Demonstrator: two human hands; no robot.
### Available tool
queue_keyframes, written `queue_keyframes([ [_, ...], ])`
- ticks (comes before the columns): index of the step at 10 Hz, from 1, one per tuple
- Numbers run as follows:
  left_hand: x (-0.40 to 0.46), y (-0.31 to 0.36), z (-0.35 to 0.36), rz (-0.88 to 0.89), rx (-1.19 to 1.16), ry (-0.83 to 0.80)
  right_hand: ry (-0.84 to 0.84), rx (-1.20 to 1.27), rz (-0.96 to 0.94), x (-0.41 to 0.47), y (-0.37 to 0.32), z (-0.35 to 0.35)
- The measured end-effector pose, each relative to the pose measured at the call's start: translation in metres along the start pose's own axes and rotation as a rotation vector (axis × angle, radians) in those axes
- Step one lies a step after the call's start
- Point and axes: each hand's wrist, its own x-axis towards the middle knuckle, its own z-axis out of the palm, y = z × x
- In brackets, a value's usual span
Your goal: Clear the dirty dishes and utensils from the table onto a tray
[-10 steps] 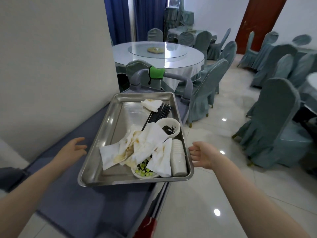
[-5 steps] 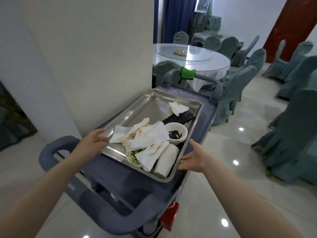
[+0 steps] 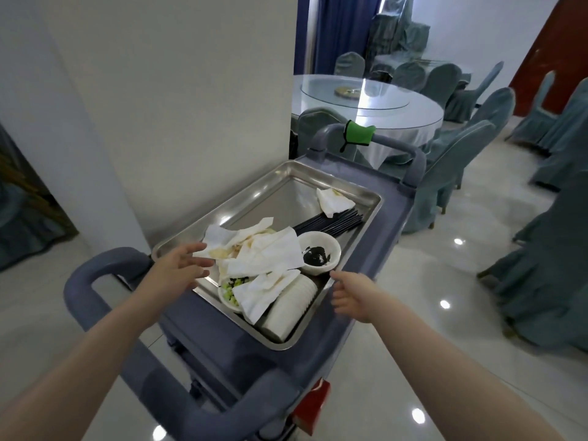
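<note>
A steel tray (image 3: 254, 198) rests on top of a grey service cart (image 3: 369, 249). It carries crumpled white napkins (image 3: 264, 249), black chopsticks (image 3: 331, 222), a white bowl with dark sauce (image 3: 318, 254), a bowl of green scraps (image 3: 230, 289) and a stack of white dishes (image 3: 291, 302). My left hand (image 3: 179, 265) hovers at the tray's left rim, fingers spread near a napkin. My right hand (image 3: 353, 292) is just off the tray's right rim with relaxed fingers. Neither hand holds anything.
A white pillar (image 3: 191, 106) stands close on the cart's left. The cart has a near handle (image 3: 95, 281) and a far handle with a green cloth (image 3: 359, 135). Beyond it is a round table (image 3: 397, 113) ringed by covered chairs (image 3: 455, 163). Glossy tiled floor (image 3: 429, 313) lies to the right.
The tray has come down onto the cart top. Both hands have let go of its rims and now hover beside it. The view has shifted back, showing the near handle.
</note>
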Motion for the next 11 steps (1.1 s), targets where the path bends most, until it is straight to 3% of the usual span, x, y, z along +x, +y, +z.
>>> queue_keyframes([
  [1,0.003,0.005,0.017,-0.016,0.0,0.025,0.255,-0.459,-0.358,0.018,-0.021,-0.028],
  [2,0.007,0.013,0.039,-0.036,0.019,0.073,0.262,-0.737,-0.55,0.041,-0.045,-0.056],
  [3,0.013,0.022,0.069,-0.085,-0.03,0.14,0.194,-0.999,-0.718,0.079,-0.064,-0.081],
  [5,0.002,0.04,0.146,-0.162,-0.114,0.303,-0.114,-1.616,-0.907,0.141,-0.088,-0.112],
  [7,-0.046,0.033,0.203,-0.193,-0.206,0.531,-0.141,-1.628,-1.088,0.153,-0.086,-0.13],
  [9,-0.092,0.036,0.236,-0.163,-0.195,0.713,-0.195,-1.587,-1.092,0.149,-0.079,-0.153],
  [11,-0.13,0.047,0.281,-0.127,-0.246,0.811,-0.325,-1.219,-1.121,0.112,-0.084,-0.17],
])
